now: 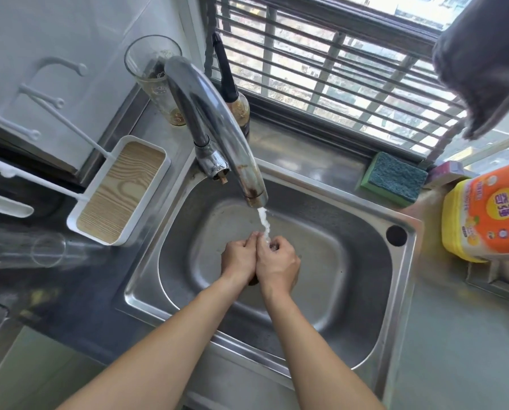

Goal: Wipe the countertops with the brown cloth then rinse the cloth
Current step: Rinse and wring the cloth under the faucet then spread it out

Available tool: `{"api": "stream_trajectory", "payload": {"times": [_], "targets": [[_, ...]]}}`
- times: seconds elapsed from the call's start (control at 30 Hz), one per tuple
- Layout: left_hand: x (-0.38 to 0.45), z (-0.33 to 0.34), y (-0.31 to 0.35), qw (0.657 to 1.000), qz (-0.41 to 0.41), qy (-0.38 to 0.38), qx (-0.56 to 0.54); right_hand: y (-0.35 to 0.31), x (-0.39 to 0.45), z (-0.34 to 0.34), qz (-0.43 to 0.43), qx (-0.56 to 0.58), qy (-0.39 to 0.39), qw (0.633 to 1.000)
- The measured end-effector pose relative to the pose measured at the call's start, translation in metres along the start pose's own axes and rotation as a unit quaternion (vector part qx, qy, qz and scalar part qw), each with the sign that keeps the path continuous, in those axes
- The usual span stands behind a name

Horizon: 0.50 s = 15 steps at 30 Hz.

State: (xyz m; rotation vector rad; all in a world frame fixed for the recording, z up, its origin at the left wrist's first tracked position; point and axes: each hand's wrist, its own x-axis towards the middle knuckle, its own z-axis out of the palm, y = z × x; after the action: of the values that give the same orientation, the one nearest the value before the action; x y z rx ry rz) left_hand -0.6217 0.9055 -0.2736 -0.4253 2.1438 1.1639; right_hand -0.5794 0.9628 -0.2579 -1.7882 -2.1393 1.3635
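Note:
Over the steel sink [401, 294], my left hand [238, 258] and my right hand [278, 263] are pressed together with the fingers curled inward. They grip the bunched brown cloth [273, 247]. Only a small brown patch shows between my right fingers, and a dark bit pokes out below the wrists. A stream of water [263, 221] falls from the chrome faucet [217, 128] onto the cloth and my fingertips.
A green scouring sponge [393, 179] lies on the sill behind the sink. An orange and yellow detergent bottle [490, 214] stands at the right. At the left are a white wood-grain tray [123, 190], a tall glass [155, 78] and a clear glass [49, 250]. A grey cloth [484, 60] hangs at the top right.

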Motion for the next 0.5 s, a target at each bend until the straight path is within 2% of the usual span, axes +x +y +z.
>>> {"api": "stream_trajectory", "payload": {"times": [0.07,0.17,0.23,0.3,0.37,0.43,0.5], "targets": [[0.0,0.003,0.0,0.999,-0.002,-0.018,-0.03,-0.006,0.006,-0.004,0.022,-0.015,-0.008,1.0],[-0.003,0.006,0.001,0.987,-0.023,-0.06,-0.145,-0.014,0.017,-0.008,0.049,0.009,-0.004,0.999],[-0.003,0.004,0.0,0.957,-0.074,-0.112,-0.257,-0.016,0.023,-0.008,0.079,0.079,0.014,0.994],[-0.002,0.0,-0.002,0.932,-0.096,-0.159,-0.313,-0.015,0.025,-0.008,0.108,0.156,0.01,0.982],[0.001,-0.001,-0.005,0.95,-0.065,-0.132,-0.275,-0.01,0.024,-0.004,0.101,0.194,-0.004,0.976],[0.004,-0.001,-0.003,0.961,-0.04,-0.072,-0.265,0.001,0.02,0.003,0.049,0.185,-0.034,0.981],[0.004,-0.001,0.005,0.964,-0.034,-0.064,-0.256,0.008,0.012,0.012,-0.004,0.166,-0.081,0.983]]}}
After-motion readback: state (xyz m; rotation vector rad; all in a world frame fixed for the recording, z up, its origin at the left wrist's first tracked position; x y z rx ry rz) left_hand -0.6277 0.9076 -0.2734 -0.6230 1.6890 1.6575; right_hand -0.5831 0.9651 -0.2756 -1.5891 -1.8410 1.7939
